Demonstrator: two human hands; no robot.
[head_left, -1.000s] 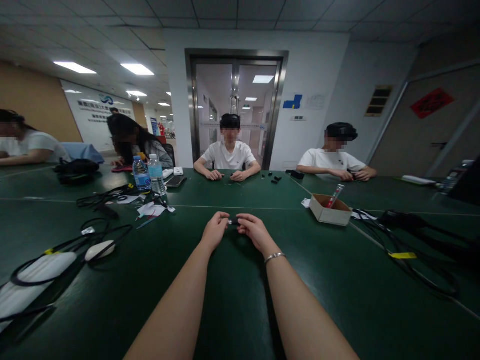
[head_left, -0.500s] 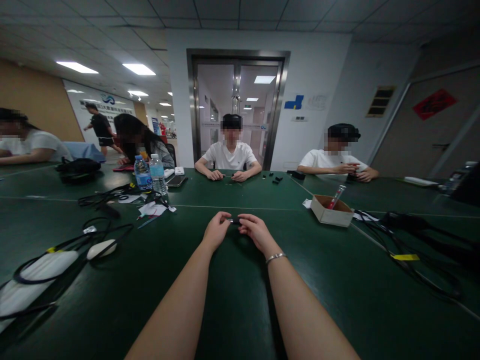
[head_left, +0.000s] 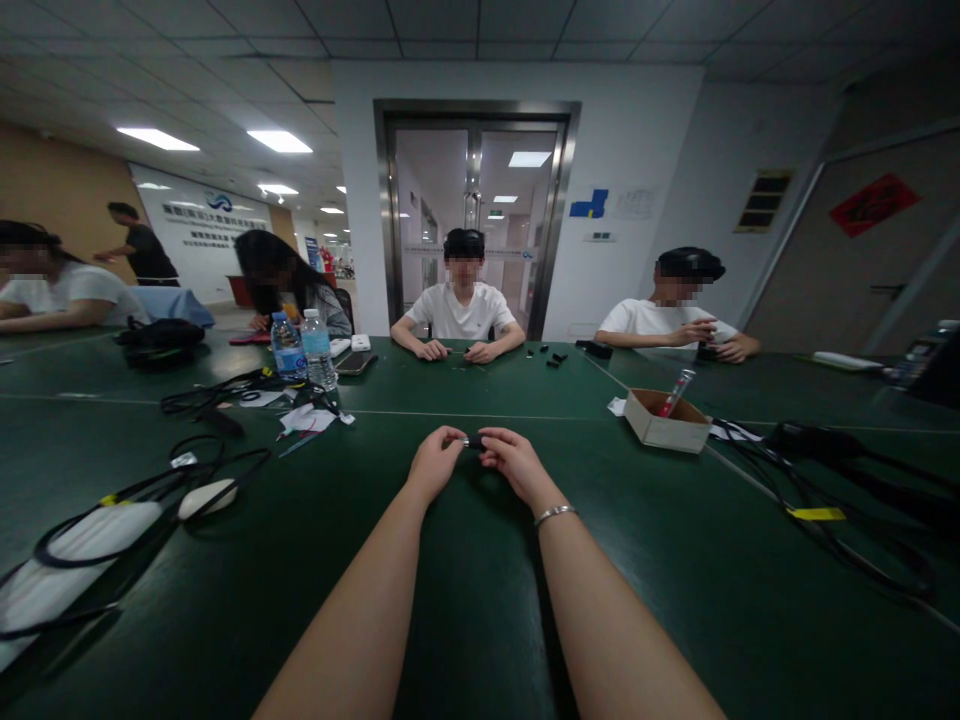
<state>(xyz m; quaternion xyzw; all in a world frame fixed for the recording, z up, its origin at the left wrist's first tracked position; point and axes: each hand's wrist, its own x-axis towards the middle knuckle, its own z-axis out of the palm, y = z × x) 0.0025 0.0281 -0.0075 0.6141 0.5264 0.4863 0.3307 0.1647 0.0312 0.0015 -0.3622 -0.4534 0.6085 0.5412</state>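
A small black piece with a silver end (head_left: 473, 442), shaped like a USB stick, is between my two hands above the green table (head_left: 480, 560). My left hand (head_left: 437, 462) pinches its silver end between thumb and fingertips. On the black end are the fingertips of my right hand (head_left: 513, 462), closed around it and partly hiding it. A silver bracelet (head_left: 556, 514) circles my right wrist.
To the right stands an open cardboard box (head_left: 666, 424) holding a red-and-clear tube. Cables (head_left: 832, 540), a white power strip (head_left: 97, 540), a white mouse (head_left: 208, 499) and water bottles (head_left: 318, 350) lie or stand around. Several people sit opposite; small black pieces (head_left: 555, 361) lie near one.
My hands keep nearly the same place and grip, with a bit more of the black piece showing. In the background, a walking person has moved left. The view has shifted slightly.
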